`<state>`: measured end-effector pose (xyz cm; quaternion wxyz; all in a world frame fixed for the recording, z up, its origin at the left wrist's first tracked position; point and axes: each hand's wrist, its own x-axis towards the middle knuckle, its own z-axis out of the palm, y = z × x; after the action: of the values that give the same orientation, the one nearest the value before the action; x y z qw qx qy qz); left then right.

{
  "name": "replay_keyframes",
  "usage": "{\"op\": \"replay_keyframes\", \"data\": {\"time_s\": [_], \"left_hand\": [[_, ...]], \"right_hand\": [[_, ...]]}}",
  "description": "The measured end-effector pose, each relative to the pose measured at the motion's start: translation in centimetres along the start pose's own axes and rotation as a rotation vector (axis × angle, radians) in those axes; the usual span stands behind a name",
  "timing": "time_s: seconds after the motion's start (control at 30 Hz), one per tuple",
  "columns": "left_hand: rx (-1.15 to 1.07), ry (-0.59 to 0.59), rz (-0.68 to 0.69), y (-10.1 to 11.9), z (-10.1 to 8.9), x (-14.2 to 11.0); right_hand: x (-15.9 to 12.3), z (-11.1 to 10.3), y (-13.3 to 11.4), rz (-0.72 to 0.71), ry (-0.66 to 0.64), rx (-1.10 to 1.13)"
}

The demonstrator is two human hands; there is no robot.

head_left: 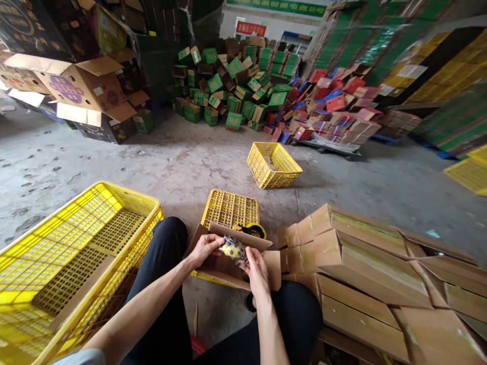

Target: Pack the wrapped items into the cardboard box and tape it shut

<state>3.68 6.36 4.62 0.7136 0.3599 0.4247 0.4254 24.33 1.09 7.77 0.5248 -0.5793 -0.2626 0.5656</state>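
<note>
Between my hands is a small plastic-wrapped package (234, 249), with something pale yellow and rounded inside a clear film that has dark marks. My left hand (207, 248) pinches its left end, and my right hand (256, 266) grips its right end. Directly below them is an open cardboard box (274, 268) with its flaps spread; most of its inside is hidden by my hands. Just beyond the box, a black and yellow tape dispenser (253, 230) lies at the edge of an upturned yellow crate (228, 208).
To my left stands a large yellow crate (152, 208). Folded cardboard boxes (365, 268) are stacked at my right. Ahead on the floor sits another yellow crate (274, 175). Green boxes (236, 96) and red boxes (335, 104) are heaped behind, with open cartons (81, 83) at far left.
</note>
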Motion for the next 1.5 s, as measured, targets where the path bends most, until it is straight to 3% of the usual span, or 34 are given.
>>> {"op": "replay_keyframes", "data": {"time_s": [0.17,0.33,0.5,0.57,0.73,0.93,1.2,1.5], "left_hand": [[-0.002,0.001,-0.004,0.1,0.0,0.0],[-0.069,-0.022,-0.038,0.5,0.2,-0.3],[-0.064,-0.24,-0.011,0.9,0.4,-0.7],[-0.034,-0.266,-0.007,0.8,0.4,-0.7],[-0.055,-0.173,-0.045,0.5,0.2,-0.4],[-0.072,-0.041,-0.071,0.6,0.1,-0.2],[0.071,-0.12,-0.098,0.1,-0.1,-0.2],[-0.027,-0.235,-0.097,0.1,-0.1,-0.4]], "right_hand": [[-0.3,0.0,0.0,-0.063,-0.141,-0.064],[0.1,-0.1,0.5,-0.075,-0.048,-0.105],[0.4,-0.4,0.7,-0.071,0.031,-0.121],[0.5,-0.6,0.8,-0.04,0.034,-0.102],[0.8,-0.5,1.1,0.028,-0.005,0.008],[0.2,0.1,0.2,-0.078,-0.22,0.063],[0.3,0.0,0.3,-0.126,0.003,-0.103],[0.6,-0.2,0.7,-0.153,0.065,-0.26]]}}
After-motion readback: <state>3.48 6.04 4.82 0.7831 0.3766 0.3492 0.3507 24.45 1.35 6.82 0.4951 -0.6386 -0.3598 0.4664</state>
